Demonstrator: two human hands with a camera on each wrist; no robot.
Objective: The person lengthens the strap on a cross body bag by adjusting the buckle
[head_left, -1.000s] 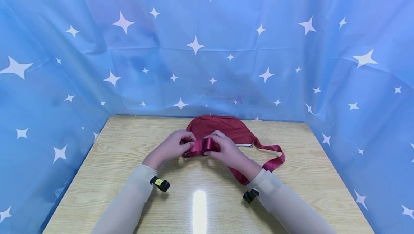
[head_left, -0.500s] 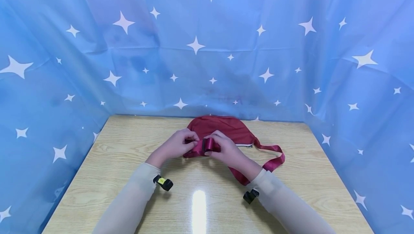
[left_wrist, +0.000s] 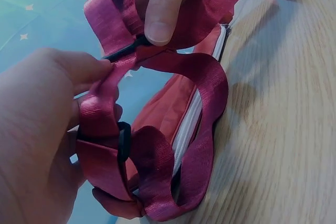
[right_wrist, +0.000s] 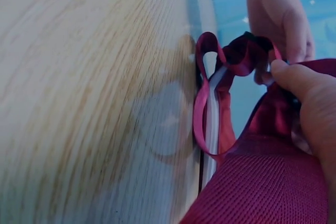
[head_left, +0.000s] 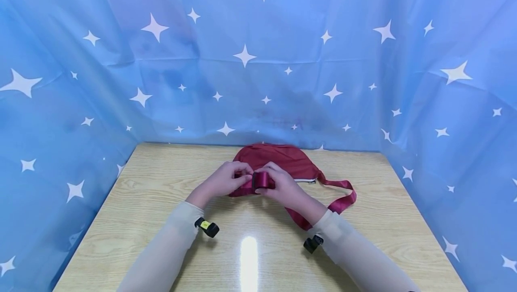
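A dark red waist bag (head_left: 278,157) lies at the back of the table, its white zipper (left_wrist: 190,121) along the near edge. Its shiny red strap (left_wrist: 212,93) loops up between the two hands in the left wrist view. My right hand (head_left: 284,188) pinches the strap at a black slider buckle (left_wrist: 126,49), its thumb right at the bar, where the webbing bends into a loop. On the other side my left hand (head_left: 226,180) pinches the strap close beside this slider. A second black buckle (left_wrist: 124,141) sits lower on the strap, near the left fingers.
The wood-grain table (head_left: 153,184) ends at the back against a blue star-patterned curtain (head_left: 181,50). Strap webbing (head_left: 344,202) trails out right of the bag and under the right wrist. Each wrist carries a small black camera (head_left: 208,228).
My left hand has slid a little to the right along the strap, closer to the slider and the right hand. The right hand and the bag have stayed in place.
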